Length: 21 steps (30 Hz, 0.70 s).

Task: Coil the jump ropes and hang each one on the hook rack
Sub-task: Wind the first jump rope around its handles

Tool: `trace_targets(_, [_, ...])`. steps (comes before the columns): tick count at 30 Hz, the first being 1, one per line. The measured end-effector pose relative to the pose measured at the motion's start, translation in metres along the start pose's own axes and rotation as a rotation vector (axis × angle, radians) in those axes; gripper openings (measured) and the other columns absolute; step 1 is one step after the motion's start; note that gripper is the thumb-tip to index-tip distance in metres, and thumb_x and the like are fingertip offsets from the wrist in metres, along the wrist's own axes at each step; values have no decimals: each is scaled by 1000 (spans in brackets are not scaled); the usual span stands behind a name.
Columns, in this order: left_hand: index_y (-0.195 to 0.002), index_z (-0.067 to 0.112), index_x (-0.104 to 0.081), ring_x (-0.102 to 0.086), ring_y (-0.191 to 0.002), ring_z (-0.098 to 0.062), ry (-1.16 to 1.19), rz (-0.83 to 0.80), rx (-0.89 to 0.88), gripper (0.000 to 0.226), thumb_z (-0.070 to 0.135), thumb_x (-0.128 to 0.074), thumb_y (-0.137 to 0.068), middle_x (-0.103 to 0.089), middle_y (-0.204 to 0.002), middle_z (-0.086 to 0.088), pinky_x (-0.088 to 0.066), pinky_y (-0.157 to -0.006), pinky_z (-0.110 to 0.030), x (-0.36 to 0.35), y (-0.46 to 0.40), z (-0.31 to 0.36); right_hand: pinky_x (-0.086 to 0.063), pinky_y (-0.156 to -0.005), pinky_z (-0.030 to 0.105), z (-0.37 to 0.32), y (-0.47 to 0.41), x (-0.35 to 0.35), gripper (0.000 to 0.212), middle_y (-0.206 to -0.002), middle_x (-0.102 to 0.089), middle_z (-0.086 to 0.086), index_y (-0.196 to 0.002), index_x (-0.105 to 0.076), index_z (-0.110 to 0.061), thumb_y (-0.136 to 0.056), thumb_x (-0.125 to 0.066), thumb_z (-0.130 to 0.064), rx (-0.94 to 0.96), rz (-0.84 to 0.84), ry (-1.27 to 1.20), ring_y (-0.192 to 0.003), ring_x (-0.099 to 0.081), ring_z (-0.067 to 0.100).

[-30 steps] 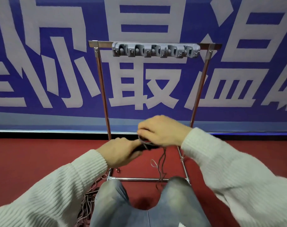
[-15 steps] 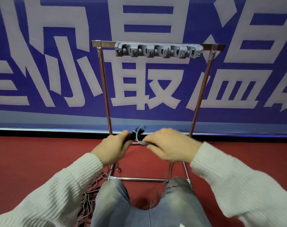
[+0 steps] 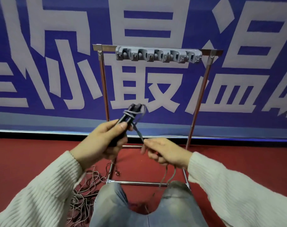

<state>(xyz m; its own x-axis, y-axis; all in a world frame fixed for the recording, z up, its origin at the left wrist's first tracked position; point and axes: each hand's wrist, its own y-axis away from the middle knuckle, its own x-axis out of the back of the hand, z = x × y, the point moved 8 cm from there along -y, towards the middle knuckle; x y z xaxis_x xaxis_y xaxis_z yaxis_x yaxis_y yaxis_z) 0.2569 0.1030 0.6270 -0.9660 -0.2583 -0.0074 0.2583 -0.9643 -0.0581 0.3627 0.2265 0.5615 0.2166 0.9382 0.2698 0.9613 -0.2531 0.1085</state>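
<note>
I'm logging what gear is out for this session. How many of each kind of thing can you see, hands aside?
Jump rope in the hands: 1
Pile of loose ropes on the floor: 1, ropes too tangled to count
Grey hook rack: 1
Metal stand: 1
Total: 4

frame (image 3: 105, 89): shiny polished metal tubing
hook rack (image 3: 158, 54): matt grey plastic
handles (image 3: 131, 114): smooth black plastic
sleeves (image 3: 237, 194): ribbed cream knit
floor (image 3: 25, 158): matt red carpet
</note>
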Motion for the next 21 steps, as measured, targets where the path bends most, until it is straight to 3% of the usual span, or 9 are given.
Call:
trace_targets(3, [-108, 13, -56, -25, -51, -14, 37, 220, 81, 24, 36, -50, -106, -43, -67, -3, -17, -47, -23, 30, -13, -18, -31, -45, 26, -4, 9, -10, 37, -58, -39, -4, -96, -66, -19, -110, -39, -40, 60, 97, 94, -45, -30, 12])
trace_targets(6, [-112, 18, -52, -40, -49, -19, -270, 337, 106, 14, 30, -52, -106, -52, -73, -6, -28, -45, -24, 42, -22, -40, -48, -69, 39, -34, 16, -18, 37, -66, -56, -6, -93, -66, -24, -108, -38, -43, 167, 134, 809, -65, -56, 18])
trace_targets(8, [-126, 23, -56, -65, -76, -27, -852, 241, 37, 22, 29, -53, -105, -66, -91, -2, -46, -62, -31, 33, -28, -46, -48, -74, 41, -57, 17, -20, 40, -71, -57, -8, -91, -63, -22, -107, -36, -46, 187, 85, 1089, -74, -58, 21])
trace_targets(10, [-126, 26, -56, -67, -89, -24, -1153, -74, -9, 23, 30, -52, -104, -70, -99, 1, -46, -75, -31, -5, -24, -60, -48, -72, 39, -79, 13, -11, 38, -74, -60, -7, -89, -65, -21, -107, -41, -46, 180, 13, 1165, -74, -58, 19])
trace_targets(12, [-119, 31, -53, -56, -67, -17, -1193, -349, -85, 16, 35, -50, -104, -63, -81, 6, -39, -67, -30, -48, -5, -66, -46, -68, 35, -92, 7, 0, 35, -73, -63, -8, -83, -66, -21, -104, -51, -45, 179, -53, 1078, -68, -57, 12])
trace_targets(14, [-123, 38, -50, -45, -56, -11, -1138, -431, -223, 18, 38, -48, -105, -52, -68, 8, -35, -60, -28, -73, 12, -49, -42, -64, 27, -88, 2, 11, 34, -66, -57, -12, -76, -63, -21, -102, -58, -42, 172, -89, 884, -61, -49, 6])
trace_targets(17, [-116, 30, -59, -42, -54, -5, -773, -289, -328, 14, 34, -52, -105, -50, -66, 10, -36, -55, -23, -70, 22, -7, -34, -60, 27, -62, 4, 17, 31, -67, -49, -5, -73, -61, -24, -101, -60, -38, 154, -40, 377, -63, -44, 15])
trace_targets(19, [-99, 13, -59, -39, -51, -7, -485, -134, -231, 18, 28, -53, -105, -48, -64, 6, -36, -48, -21, -46, 15, -1, -22, -49, 26, -30, 7, 9, 26, -61, -39, -3, -77, -61, -27, -102, -56, -31, 38, -17, -76, -50, -31, 15])
trace_targets(21, [-89, 11, -54, -35, -44, -11, -356, 13, -102, 21, 24, -53, -106, -47, -61, 1, -30, -40, -21, -24, 6, -12, -19, -42, 21, -4, 10, -5, 25, -57, -33, -6, -88, -59, -23, -108, -44, -25, -52, 21, -177, -45, -24, 8])
